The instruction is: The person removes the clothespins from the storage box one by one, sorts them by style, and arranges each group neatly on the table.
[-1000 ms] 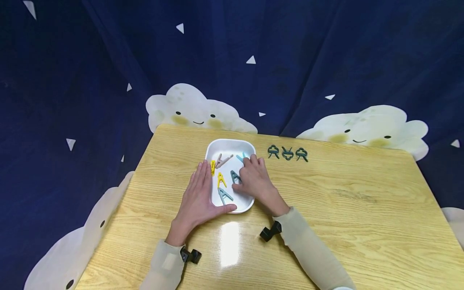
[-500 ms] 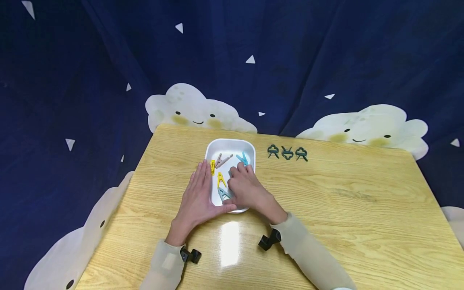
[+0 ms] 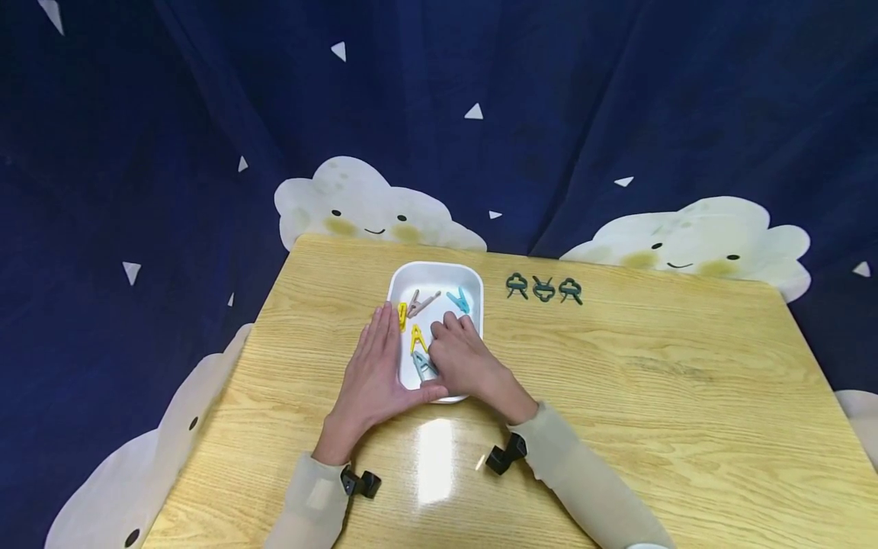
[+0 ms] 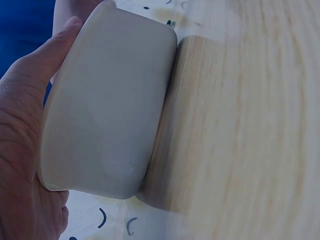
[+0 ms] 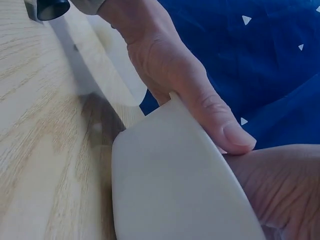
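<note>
A white tray (image 3: 392, 283) holds several plastic clothespins. Along its left side lie the straight fingers of my left hand (image 3: 376, 379), with the thumb over the near rim. My right hand (image 3: 466, 358) reaches into the tray's near right part, fingers bent downward; their tips and anything between them are hidden. Beside those fingers are a yellow clothespin (image 3: 417, 339) and a pale blue-grey clothespin (image 3: 421, 364), partly covered. Farther back lie a turquoise clothespin (image 3: 459, 300), a beige clothespin (image 3: 421, 304) and another yellow clothespin (image 3: 402, 315) against the left wall.
Three dark green trefoil-shaped clips stand in a row right of the tray: a left clip (image 3: 517, 285), a middle clip (image 3: 544, 289) and a right clip (image 3: 570, 290). A wooden table (image 3: 658, 396) lies underneath, with a dark blue curtain (image 3: 425, 91) behind.
My right hand has shifted toward the near side of the tray, uncovering the turquoise clothespin. The dark green clothespin seen earlier is now out of sight under it. My left hand has stayed put.
</note>
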{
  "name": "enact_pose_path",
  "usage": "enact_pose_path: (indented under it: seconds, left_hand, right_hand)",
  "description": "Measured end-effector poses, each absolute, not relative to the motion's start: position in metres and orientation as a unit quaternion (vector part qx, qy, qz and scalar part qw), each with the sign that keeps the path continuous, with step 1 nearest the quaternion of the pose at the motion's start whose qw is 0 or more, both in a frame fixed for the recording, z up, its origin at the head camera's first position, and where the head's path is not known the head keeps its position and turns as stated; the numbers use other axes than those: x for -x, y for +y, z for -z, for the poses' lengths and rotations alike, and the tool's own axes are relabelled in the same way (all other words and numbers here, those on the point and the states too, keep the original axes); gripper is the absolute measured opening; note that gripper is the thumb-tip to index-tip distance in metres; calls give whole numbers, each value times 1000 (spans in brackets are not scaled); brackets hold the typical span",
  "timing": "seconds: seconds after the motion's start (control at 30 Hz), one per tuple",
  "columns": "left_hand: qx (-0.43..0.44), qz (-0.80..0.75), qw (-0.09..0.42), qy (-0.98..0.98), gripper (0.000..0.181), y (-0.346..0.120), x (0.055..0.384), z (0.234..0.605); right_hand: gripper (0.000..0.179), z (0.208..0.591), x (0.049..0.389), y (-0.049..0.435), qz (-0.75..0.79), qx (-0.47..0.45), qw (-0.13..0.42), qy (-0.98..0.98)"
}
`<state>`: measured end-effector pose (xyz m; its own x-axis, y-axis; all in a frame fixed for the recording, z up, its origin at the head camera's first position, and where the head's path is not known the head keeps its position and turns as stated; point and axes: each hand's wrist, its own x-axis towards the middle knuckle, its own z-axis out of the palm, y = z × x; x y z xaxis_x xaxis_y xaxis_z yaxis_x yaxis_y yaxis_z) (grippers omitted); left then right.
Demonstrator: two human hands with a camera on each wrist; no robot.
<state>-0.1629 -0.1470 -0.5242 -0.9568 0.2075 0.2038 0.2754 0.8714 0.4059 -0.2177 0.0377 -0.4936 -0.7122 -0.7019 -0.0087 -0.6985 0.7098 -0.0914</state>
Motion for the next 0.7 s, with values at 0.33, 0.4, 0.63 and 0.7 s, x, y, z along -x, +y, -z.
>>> enact_pose_path:
  seconds: [0.33, 0.4, 0.63, 0.7]
  left_hand:
    - [126, 218, 82, -964, 147, -147, 163, 523]
    - [125, 220, 79, -964, 147, -147, 162, 523]
    - [124, 222, 76, -964, 148, -147, 162, 523]
    - [126, 222, 79, -964, 148, -147, 162, 523]
  right_hand:
    - [45, 496, 219, 37, 30, 370, -11, 928]
    - [45, 497, 219, 37, 27, 369, -18, 929]
    - [43, 500, 221, 37, 23, 349, -22, 937]
    - [43, 500, 221, 38, 24, 343, -21, 939]
